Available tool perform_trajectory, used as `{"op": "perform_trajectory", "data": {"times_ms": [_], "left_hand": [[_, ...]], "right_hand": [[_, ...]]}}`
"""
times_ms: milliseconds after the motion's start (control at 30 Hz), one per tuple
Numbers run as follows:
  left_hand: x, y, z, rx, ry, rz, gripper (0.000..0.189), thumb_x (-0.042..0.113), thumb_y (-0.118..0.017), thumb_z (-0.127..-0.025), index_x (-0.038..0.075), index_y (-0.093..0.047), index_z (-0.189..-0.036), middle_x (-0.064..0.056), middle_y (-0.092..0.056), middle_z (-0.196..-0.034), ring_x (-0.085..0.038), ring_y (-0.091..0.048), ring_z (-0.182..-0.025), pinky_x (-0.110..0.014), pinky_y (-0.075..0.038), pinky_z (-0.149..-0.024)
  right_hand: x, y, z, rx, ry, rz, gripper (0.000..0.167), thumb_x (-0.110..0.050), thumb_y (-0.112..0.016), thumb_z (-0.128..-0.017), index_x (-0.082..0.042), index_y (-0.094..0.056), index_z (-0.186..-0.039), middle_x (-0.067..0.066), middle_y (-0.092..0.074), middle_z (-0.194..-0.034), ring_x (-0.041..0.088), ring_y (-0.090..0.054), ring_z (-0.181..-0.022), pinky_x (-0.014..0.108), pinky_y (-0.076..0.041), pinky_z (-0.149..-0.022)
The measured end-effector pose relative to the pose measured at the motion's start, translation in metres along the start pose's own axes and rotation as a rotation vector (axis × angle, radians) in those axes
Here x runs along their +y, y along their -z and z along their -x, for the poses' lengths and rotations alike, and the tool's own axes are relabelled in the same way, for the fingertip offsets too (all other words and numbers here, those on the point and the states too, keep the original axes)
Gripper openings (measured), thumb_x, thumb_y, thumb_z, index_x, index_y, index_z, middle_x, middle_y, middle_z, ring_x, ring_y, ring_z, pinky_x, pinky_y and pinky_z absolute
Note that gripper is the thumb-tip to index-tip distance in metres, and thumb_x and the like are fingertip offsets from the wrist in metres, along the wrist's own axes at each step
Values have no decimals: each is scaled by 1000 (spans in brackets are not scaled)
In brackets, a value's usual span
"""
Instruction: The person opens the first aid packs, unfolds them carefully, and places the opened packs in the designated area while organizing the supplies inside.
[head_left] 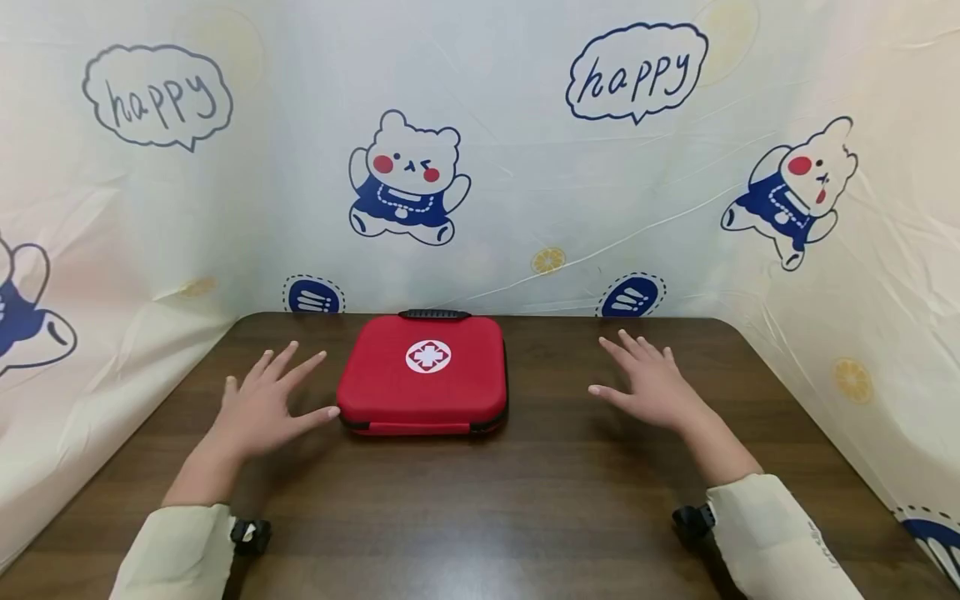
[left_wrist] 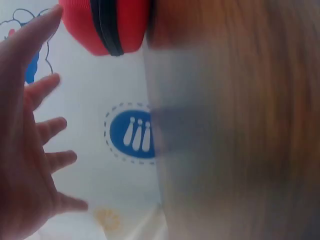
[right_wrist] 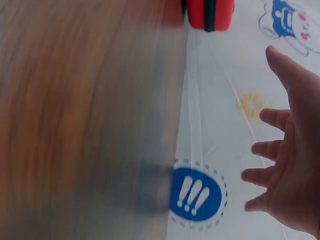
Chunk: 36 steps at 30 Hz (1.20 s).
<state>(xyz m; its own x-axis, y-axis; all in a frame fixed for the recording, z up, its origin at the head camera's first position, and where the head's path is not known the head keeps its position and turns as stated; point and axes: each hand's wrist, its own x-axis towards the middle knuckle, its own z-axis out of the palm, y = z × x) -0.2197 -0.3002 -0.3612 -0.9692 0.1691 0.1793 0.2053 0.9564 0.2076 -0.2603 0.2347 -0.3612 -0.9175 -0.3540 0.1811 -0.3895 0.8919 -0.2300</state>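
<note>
A red first-aid case (head_left: 429, 392) with a white cross emblem and a black carry handle (head_left: 435, 314) at its far side lies closed on the brown wooden table. Left of it, my left hand (head_left: 258, 408) is spread with straight fingers and holds nothing; the thumb tip appears close to the case's left edge, and whether it touches cannot be told. My right hand (head_left: 648, 379) is spread too, some way to the right of the case, holding nothing. Both wrist views show the spread fingers and, near the top, an end of the case (left_wrist: 107, 25) with its dark zip band.
The wooden table (head_left: 540, 517) has rounded far corners. A pale printed curtain (head_left: 510, 167) with bears and the word happy hangs behind it and along both sides. Black straps with small devices (head_left: 251, 536) sit at both wrists, by the light sleeves.
</note>
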Motion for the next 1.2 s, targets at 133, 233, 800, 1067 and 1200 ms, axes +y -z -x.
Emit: {"op": "perform_trajectory", "data": {"times_ms": [133, 233, 800, 1067, 1200], "left_hand": [[11, -6, -8, -19, -46, 92, 96, 69, -64, -78, 25, -27, -155, -23, -18, -158, -55, -17, -137, -83, -18, -92], [20, -10, -13, -27, -70, 182, 97, 64, -70, -77, 24, -28, -155, -22, -17, -159, -53, -20, -138, -75, -34, -92], [62, -7, -35, -60, -247, 203, 101, 48, -90, -60, 27, -44, -148, -12, -26, -157, -39, -26, -137, -56, -53, -83], [80, 0, -42, -113, -309, 124, 95, 45, -91, -59, 27, -50, -144, -9, -34, -152, -35, -32, -135, -64, -46, -91], [87, 2, -45, -170, -301, 115, 91, 40, -91, -60, 26, -53, -142, -10, -39, -148, -35, -36, -132, -57, -51, -87]], "right_hand": [[-13, -4, -4, -25, 53, -75, 88, -62, -62, -86, -11, -34, -152, 26, -25, -155, 51, -23, -139, 73, -12, -106], [-22, -8, -7, -39, 97, -125, 90, -59, -67, -84, -10, -34, -152, 25, -24, -156, 48, -23, -140, 69, -15, -108], [-60, -28, -12, -157, 91, -429, 74, -43, -79, -80, -5, -52, -138, 15, -54, -138, 34, -51, -125, 51, -42, -103], [-79, -39, -10, -184, -10, -671, 47, -28, -80, -82, 0, -65, -117, 13, -67, -110, 25, -62, -99, 41, -53, -86], [-94, -45, -9, -267, -123, -884, 40, -18, -78, -84, 5, -65, -114, 9, -68, -101, 18, -62, -88, 33, -55, -79]]}}
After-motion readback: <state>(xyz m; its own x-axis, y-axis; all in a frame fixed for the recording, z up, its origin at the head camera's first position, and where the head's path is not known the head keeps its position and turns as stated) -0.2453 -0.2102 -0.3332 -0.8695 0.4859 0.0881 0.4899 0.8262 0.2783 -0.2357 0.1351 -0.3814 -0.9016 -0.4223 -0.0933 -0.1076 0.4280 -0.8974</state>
